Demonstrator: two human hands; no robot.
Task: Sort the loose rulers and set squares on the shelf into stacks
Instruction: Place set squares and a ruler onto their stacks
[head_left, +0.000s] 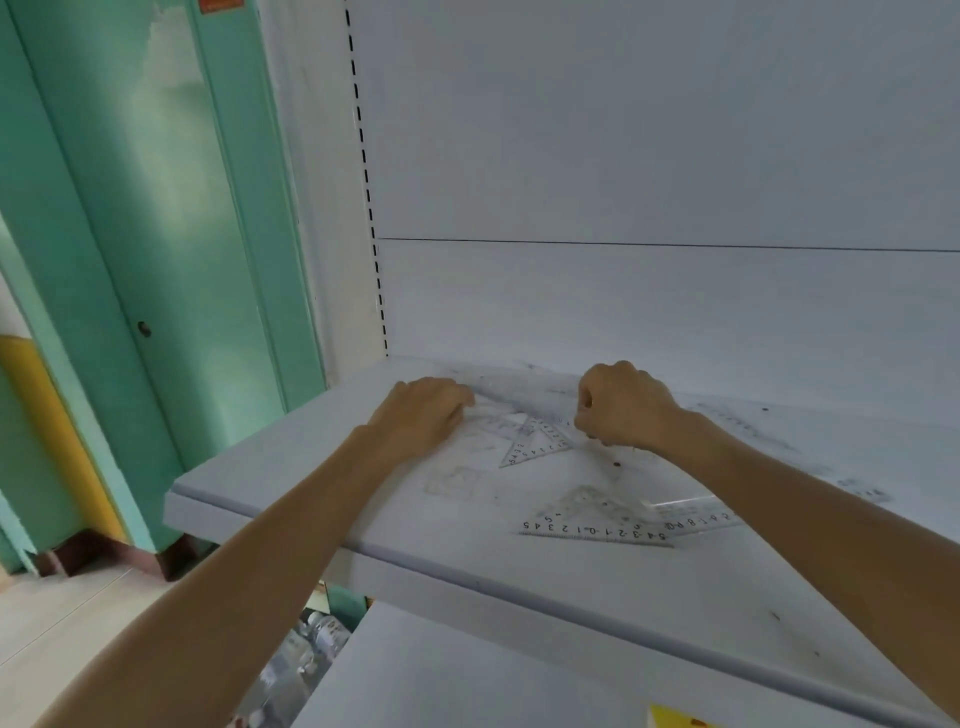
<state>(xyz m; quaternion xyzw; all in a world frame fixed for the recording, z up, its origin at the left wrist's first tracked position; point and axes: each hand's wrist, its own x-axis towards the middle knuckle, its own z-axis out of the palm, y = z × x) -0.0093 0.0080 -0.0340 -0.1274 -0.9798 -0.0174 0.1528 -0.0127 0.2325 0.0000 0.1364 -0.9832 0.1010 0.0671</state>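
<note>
Both my forearms reach onto the white shelf. My left hand lies palm down near the back left, fingers bent, tips down on the edge of a clear plastic piece. The thumb is hidden, so I cannot tell whether I am pinching it or just touching it. My right hand is further right, close to the back wall, curled into a tight fist with thumb and forefinger closed together. A faint clear strip with a dark hole seems to run out from under it toward me, but I cannot tell if I actually hold it. Between the two hands a small set square lies flat with printed numbers along its near edge, overlapping other clear pieces that are too blurred to separate. A very faint clear set square lies just in front of my left wrist. Near the front edge, toward the right, the big set square lies flat with its long numbered edge facing me, and its right corner overlaps a clear ruler that angles away under my right forearm. More clear rulers lie loose at the back right, smeared by blur. Left of the shelf is a green door. Below are a lower shelf, some bottles and a yellow tag.
</note>
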